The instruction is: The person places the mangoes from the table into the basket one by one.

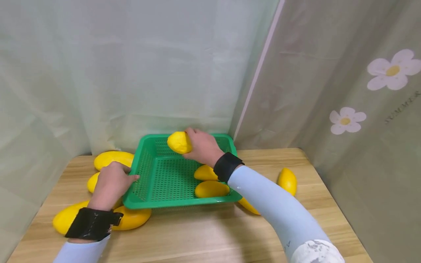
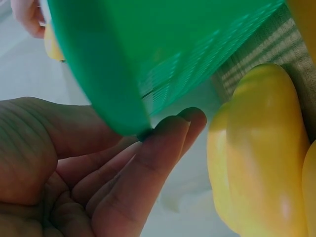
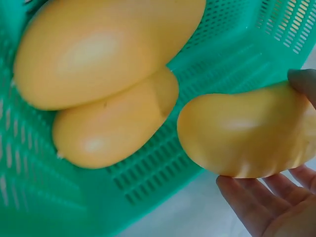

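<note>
A green plastic basket [image 1: 154,204] is raised at its front, above the wooden table. My left hand [image 1: 113,180] pinches its left rim between thumb and fingers, as the left wrist view also shows at the rim [image 2: 108,94]. In my right hand [image 1: 204,147] is a yellow mango [image 1: 179,142], gripped over the back part of the basket. The right wrist view shows thumb and fingers around this mango [image 3: 242,133]. Two more mangoes lie inside on the basket's right side, the front one [image 1: 212,189] and another behind it [image 1: 205,172].
Several mangoes lie on the table [image 1: 184,237] left of the basket, among them one at the back [image 1: 113,159] and one in front [image 1: 133,218]. To the right are a mango [image 1: 287,181] and another [image 1: 249,206] partly under my right arm. Curtains [image 1: 158,65] hang behind and at right.
</note>
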A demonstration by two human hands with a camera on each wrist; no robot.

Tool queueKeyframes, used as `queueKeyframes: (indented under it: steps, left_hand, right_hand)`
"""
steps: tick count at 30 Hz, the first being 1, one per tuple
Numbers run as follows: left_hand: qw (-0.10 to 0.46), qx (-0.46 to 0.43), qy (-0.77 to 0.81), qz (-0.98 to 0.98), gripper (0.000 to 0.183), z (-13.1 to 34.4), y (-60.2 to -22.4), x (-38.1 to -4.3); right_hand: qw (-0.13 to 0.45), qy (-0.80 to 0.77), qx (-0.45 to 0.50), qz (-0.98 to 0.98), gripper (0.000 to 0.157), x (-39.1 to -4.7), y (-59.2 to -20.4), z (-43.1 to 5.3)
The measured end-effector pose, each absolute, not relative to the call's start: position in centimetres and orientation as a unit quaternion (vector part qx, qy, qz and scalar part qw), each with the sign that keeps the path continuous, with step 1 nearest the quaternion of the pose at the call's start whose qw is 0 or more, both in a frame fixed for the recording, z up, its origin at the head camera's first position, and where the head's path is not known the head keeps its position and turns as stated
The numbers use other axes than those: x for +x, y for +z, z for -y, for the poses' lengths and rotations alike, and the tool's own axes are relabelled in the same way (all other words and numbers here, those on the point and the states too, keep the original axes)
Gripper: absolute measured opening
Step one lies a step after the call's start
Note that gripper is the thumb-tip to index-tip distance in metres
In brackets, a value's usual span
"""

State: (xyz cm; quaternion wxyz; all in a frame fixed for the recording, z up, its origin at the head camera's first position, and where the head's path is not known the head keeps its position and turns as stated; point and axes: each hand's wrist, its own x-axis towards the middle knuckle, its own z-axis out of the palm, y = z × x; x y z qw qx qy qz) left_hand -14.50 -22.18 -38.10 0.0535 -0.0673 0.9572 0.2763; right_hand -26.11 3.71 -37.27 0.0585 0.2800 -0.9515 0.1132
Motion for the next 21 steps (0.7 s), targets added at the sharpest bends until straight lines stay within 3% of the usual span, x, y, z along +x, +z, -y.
queueKeyframes:
  steps: [21]
  left_hand:
    - [0.045, -0.058, 0.280, -0.957, 0.051, 21.9, -37.9, -13.6]
  right_hand:
    - [0.004, 0.043, 0.265, 0.963, 0.078, -25.9, -40.0, 0.1]
